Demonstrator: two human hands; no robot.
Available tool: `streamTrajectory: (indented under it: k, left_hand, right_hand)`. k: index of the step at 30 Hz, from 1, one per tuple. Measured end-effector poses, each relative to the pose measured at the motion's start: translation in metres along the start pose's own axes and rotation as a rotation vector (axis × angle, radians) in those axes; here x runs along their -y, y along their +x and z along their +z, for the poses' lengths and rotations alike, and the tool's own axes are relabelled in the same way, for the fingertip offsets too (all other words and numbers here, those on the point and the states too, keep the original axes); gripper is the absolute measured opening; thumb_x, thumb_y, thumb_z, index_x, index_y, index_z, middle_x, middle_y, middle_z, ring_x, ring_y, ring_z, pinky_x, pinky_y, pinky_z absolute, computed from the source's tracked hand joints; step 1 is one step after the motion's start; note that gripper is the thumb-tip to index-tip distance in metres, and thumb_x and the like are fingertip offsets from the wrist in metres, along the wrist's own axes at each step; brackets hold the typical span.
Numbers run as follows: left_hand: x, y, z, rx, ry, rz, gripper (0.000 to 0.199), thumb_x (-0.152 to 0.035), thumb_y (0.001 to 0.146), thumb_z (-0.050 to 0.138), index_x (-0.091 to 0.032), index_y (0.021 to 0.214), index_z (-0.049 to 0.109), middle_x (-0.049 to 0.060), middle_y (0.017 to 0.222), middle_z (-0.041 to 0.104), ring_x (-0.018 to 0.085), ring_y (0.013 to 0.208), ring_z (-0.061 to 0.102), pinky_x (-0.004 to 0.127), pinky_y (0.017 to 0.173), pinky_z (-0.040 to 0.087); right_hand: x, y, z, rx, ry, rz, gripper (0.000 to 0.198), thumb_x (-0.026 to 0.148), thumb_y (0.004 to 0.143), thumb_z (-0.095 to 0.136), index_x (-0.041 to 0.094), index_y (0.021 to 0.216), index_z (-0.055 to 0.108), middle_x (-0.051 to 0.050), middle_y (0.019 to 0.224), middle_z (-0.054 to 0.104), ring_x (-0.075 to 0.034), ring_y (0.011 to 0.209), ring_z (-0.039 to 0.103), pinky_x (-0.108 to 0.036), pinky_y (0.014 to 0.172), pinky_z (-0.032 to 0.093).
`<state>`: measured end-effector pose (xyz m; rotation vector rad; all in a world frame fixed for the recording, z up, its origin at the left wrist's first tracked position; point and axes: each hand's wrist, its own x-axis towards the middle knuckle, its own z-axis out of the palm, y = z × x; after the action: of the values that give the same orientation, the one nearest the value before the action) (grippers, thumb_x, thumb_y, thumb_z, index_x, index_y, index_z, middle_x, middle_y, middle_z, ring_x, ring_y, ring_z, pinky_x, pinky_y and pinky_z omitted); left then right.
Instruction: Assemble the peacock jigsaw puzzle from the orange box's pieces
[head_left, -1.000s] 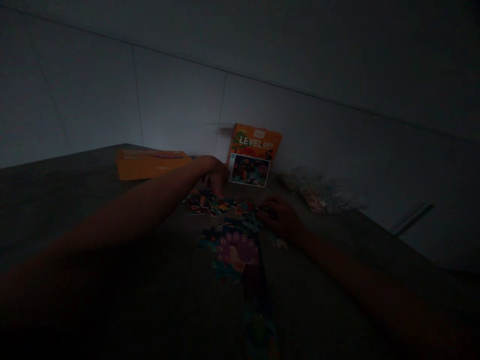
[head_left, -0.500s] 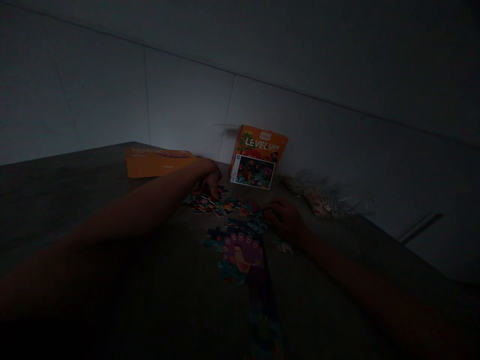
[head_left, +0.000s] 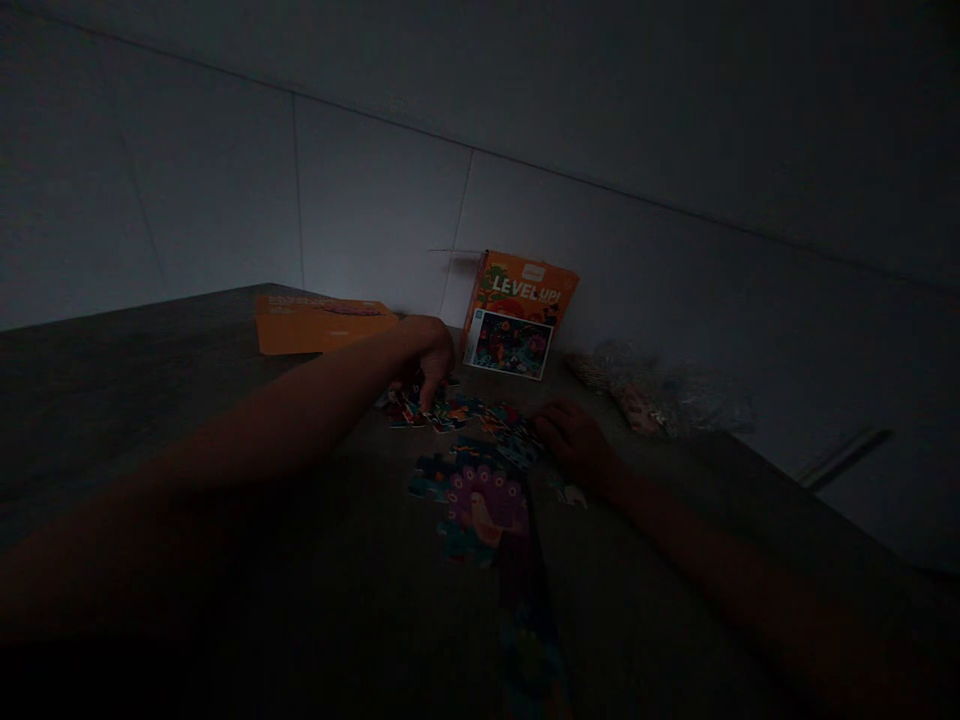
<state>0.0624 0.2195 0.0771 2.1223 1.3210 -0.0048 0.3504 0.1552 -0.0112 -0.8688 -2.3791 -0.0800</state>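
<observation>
Dim light makes details hard to see. My left hand (head_left: 433,362) reaches over a heap of loose jigsaw pieces (head_left: 450,412), its fingers pointing down and touching them. The hand looks open; its far fingers are partly hidden. At the heap's right edge my right hand (head_left: 574,435) rests low with loosely bent, open fingers beside the pieces. Nearer to me lies a joined part of the puzzle (head_left: 484,505) with a purple peacock-like bird. A dark joined strip (head_left: 529,640) runs from it towards me. One light piece (head_left: 572,495) lies apart, below my right hand.
An orange "LEVEL UP!" box (head_left: 531,275) stands by the wall, with a picture card (head_left: 512,345) leaning on its front. Another orange box part (head_left: 319,325) lies at the left. Clear plastic bags (head_left: 660,395) with contents lie right. The grey table (head_left: 150,380) meets a white wall.
My left hand has moved slightly right and nearer, its fingers lower into the loose pieces. My right hand's fingers have drawn in a little by the heap.
</observation>
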Motion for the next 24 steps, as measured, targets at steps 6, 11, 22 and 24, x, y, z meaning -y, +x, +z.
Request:
streamTrajectory:
  k: [6, 11, 22, 24]
  left_hand:
    - [-0.006, -0.019, -0.012, 0.235, 0.039, -0.095, 0.045, -0.034, 0.048, 0.093, -0.019, 0.086, 0.075, 0.007, 0.071, 0.07, 0.027, 0.072, 0.066, 0.04, 0.069, 0.058]
    - [-0.009, -0.025, -0.015, 0.242, 0.044, -0.056, 0.052, -0.037, 0.052, 0.09, -0.022, 0.098, 0.073, 0.006, 0.08, 0.071, 0.024, 0.072, 0.064, 0.035, 0.067, 0.056]
    - [0.006, -0.021, -0.023, 0.176, 0.128, -0.088, 0.046, -0.048, 0.061, 0.083, -0.017, 0.094, 0.073, 0.012, 0.081, 0.073, 0.027, 0.077, 0.067, 0.034, 0.07, 0.054]
    - [0.01, -0.021, -0.022, 0.182, 0.139, -0.121, 0.045, -0.05, 0.066, 0.079, -0.014, 0.092, 0.074, 0.015, 0.084, 0.074, 0.03, 0.08, 0.069, 0.035, 0.07, 0.055]
  right_hand:
    - [0.0, 0.0, 0.0, 0.004, 0.004, 0.007, 0.039, 0.039, 0.103, 0.037, 0.018, 0.091, 0.067, -0.008, 0.088, 0.062, -0.02, 0.08, 0.059, -0.034, 0.072, 0.048]
    - [0.0, 0.0, 0.001, 0.005, 0.001, 0.008, 0.04, 0.04, 0.104, 0.034, 0.019, 0.09, 0.066, -0.007, 0.087, 0.062, -0.02, 0.081, 0.059, -0.034, 0.073, 0.047]
    - [-0.001, -0.001, 0.001, 0.006, -0.001, 0.017, 0.039, 0.039, 0.104, 0.035, 0.017, 0.09, 0.065, -0.008, 0.089, 0.061, -0.021, 0.083, 0.058, -0.035, 0.075, 0.046]
    - [-0.001, -0.001, 0.002, 0.008, -0.004, 0.019, 0.039, 0.038, 0.104, 0.036, 0.017, 0.089, 0.065, -0.008, 0.089, 0.061, -0.021, 0.083, 0.058, -0.035, 0.076, 0.045]
